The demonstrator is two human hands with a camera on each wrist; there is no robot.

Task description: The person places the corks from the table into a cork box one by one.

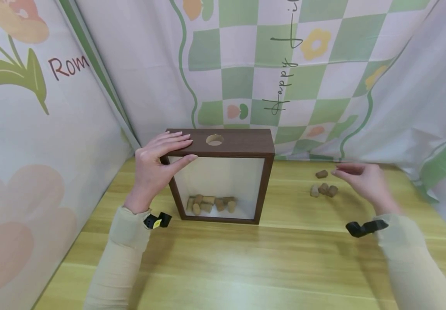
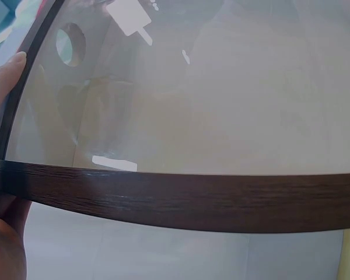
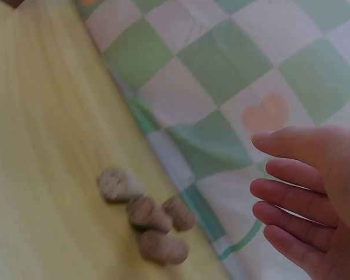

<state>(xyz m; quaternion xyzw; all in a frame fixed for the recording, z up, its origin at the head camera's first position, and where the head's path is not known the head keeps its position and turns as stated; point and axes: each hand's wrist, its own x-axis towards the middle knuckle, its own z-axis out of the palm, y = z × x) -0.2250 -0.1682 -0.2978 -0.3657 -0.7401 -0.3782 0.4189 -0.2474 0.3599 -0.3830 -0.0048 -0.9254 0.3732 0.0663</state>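
A dark brown wooden shadow box [image 1: 223, 221] with a clear front stands upright on the table. In its top is a round hole [image 1: 215, 140]. Several corks [image 1: 206, 208] lie at its bottom. My left hand [image 1: 157, 165] rests across the box's top left corner, straight fingers over the top and thumb along the front edge. To the right, several loose corks [image 1: 323, 188] lie grouped on the table, one cork [image 1: 321, 174] just behind them. My right hand [image 1: 366, 183] hovers beside these; the right wrist view shows nothing between its relaxed fingers [image 3: 294, 195].
The wooden table [image 1: 223, 262] ends at a checkered green and white cloth [image 1: 242, 47] behind the box. Another printed cloth [image 1: 91, 129] hangs along the left side. Each wrist wears a black camera strap.
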